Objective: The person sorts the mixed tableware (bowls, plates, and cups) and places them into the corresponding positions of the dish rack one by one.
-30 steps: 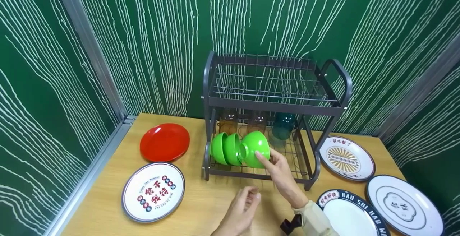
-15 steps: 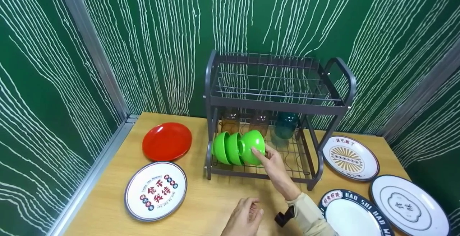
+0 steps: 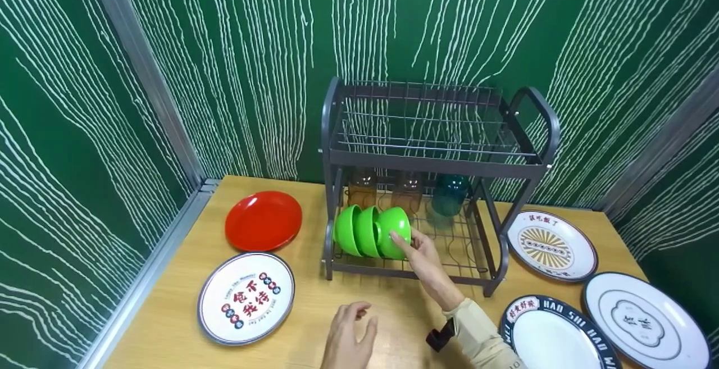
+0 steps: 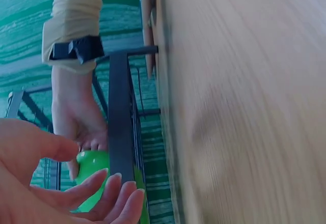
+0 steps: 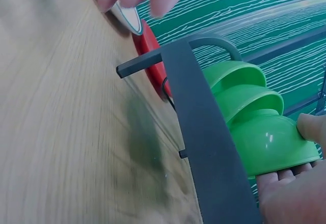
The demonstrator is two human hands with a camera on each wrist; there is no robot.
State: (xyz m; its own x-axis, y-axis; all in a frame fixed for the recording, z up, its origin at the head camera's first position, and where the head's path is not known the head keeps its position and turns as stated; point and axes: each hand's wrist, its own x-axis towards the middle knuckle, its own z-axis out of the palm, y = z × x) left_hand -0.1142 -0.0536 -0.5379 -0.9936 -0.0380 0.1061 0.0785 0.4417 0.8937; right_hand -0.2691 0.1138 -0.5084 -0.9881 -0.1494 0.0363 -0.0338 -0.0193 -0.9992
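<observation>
My right hand (image 3: 425, 256) grips a green bowl (image 3: 395, 232) by its rim, thumb on the outer wall and fingers at the open side. That bowl stands on its side in the lower tier of a dark dish rack (image 3: 435, 162). Left of it, two more green bowls (image 3: 347, 231) are lined up on edge, and its foot is close against the nearer one. In the right wrist view the gripped bowl (image 5: 270, 142) shows below the other two. Over the table before the rack, my left hand (image 3: 349, 338) holds nothing, its fingers loosely bent.
Behind the bowls stand an amber glass (image 3: 362, 189), a brownish glass (image 3: 406, 192) and a teal glass (image 3: 449, 195). A red plate (image 3: 263, 221) and a white plate (image 3: 246, 324) lie left of the rack. Several patterned plates, one dark-rimmed (image 3: 512, 329), lie at the right.
The right hand has brought its bowl leftward, up against the other two green bowls. My left hand has drifted left and its fingers have spread apart a little.
</observation>
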